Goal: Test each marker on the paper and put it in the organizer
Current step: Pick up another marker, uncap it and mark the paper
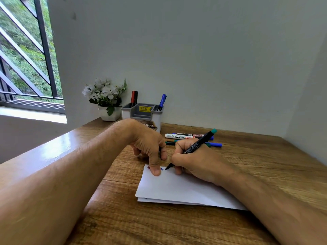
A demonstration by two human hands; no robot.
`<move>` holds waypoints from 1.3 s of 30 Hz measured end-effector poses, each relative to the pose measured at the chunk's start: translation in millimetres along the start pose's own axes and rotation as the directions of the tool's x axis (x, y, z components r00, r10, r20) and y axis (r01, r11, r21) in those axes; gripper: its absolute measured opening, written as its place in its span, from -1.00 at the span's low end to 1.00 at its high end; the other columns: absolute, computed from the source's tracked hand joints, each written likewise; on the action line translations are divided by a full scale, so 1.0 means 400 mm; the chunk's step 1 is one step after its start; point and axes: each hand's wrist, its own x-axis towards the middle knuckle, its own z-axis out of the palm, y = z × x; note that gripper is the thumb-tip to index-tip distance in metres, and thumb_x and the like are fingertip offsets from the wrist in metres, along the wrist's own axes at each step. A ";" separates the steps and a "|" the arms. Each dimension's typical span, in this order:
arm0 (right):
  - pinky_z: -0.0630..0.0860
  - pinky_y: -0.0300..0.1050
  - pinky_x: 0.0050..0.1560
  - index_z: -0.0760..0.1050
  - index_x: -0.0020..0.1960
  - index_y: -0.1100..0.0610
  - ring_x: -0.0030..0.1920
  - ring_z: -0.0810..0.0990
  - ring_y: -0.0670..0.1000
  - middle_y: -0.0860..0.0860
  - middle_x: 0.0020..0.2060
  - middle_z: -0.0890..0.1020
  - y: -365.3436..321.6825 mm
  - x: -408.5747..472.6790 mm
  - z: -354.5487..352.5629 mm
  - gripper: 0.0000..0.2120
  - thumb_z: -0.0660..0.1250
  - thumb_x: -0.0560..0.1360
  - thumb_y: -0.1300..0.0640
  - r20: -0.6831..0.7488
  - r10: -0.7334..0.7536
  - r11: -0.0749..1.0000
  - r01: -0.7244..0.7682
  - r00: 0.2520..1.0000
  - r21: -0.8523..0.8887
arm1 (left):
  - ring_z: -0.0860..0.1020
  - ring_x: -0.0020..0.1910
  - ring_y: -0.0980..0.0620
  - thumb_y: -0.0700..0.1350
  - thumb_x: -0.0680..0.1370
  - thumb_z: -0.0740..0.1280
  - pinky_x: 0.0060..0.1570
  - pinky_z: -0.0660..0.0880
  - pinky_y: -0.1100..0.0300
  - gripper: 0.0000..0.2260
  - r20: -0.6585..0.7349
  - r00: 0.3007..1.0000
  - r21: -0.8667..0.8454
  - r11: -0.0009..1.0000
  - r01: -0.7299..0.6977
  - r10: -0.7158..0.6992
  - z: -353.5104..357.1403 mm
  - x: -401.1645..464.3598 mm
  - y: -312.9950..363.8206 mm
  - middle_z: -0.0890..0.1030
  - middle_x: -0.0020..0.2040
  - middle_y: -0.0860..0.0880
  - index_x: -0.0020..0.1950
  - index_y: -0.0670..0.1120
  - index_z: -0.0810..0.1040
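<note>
left hand [150,147] curls around what looks like a dark cap, thumb pinning the paper [177,188] on the desk [265,165]. right hand [192,161] pinches a black faber-castell marker [198,145], tip on the paper. organizer [141,114] behind holds red, black and blue markers; its sticker reads 49.00. loose markers [185,136] lie beside it, one says white board.

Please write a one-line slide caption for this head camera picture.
Right hand tests a green-capped marker on the paper, steadied by the left hand.
</note>
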 end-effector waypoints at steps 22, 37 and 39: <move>0.39 -0.22 -0.34 0.50 -0.40 0.00 -0.49 0.52 -0.23 -0.01 -0.44 0.68 0.003 0.000 0.001 -0.83 0.38 0.35 0.03 -0.024 0.009 1.000 -0.008 1.000 0.007 | 0.43 -0.16 0.06 -0.15 0.44 0.51 0.08 0.48 -0.03 -0.69 -0.011 1.000 0.011 1.000 0.000 0.000 0.003 -0.007 0.009 0.47 -0.03 -0.02 0.07 0.04 0.46; 0.37 -0.40 -0.48 0.49 -0.44 -0.03 -0.50 0.50 -0.24 -0.01 -0.45 0.66 -0.001 -0.007 0.001 -0.80 0.36 0.35 0.06 -0.016 -0.003 1.000 0.003 1.000 0.023 | 0.42 -0.20 0.06 -0.12 0.41 0.55 -0.26 0.40 0.18 -0.67 -0.003 1.000 0.004 1.000 0.002 -0.002 0.001 0.004 -0.002 0.48 -0.06 -0.03 0.05 0.05 0.48; 0.35 -0.40 -0.50 0.49 -0.45 -0.03 -0.52 0.47 -0.23 0.00 -0.46 0.65 -0.003 -0.008 0.002 -0.83 0.35 0.32 0.03 -0.006 0.001 0.999 -0.001 1.000 0.047 | 0.41 -0.21 0.05 -0.12 0.40 0.55 -0.26 0.39 0.17 -0.67 -0.003 1.000 0.009 1.000 0.003 -0.003 0.000 0.006 -0.005 0.47 -0.07 -0.04 0.04 0.06 0.48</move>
